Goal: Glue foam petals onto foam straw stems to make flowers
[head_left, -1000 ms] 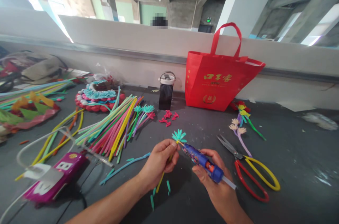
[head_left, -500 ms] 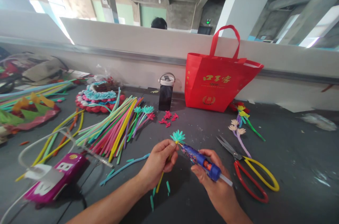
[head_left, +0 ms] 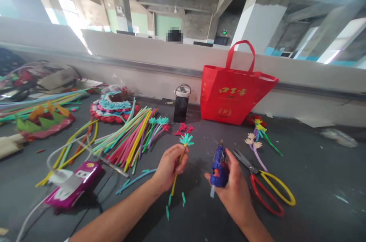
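Observation:
My left hand (head_left: 169, 166) is closed around a yellow stem topped with a teal flower (head_left: 186, 139), held upright above the dark table (head_left: 300, 181). My right hand (head_left: 231, 185) grips a blue glue gun (head_left: 219, 164), nozzle pointing up and away, a short gap to the right of the flower. Yellow-and-red scissors (head_left: 265, 186) lie just right of my right hand. Small teal offcuts (head_left: 175, 202) lie on the table under my left hand.
A fan of colourful stems (head_left: 128, 137) lies to the left, with a magenta device (head_left: 77, 185) and cable nearer me. Behind stand a dark bottle (head_left: 181, 103) and a red tote bag (head_left: 233, 91). Finished flowers (head_left: 259, 135) lie by the bag. A flower wreath (head_left: 113, 105) sits at the back left.
The glue gun has left the flower head and swung upright to the right. My left hand has lifted the flower slightly; the view has tilted down.

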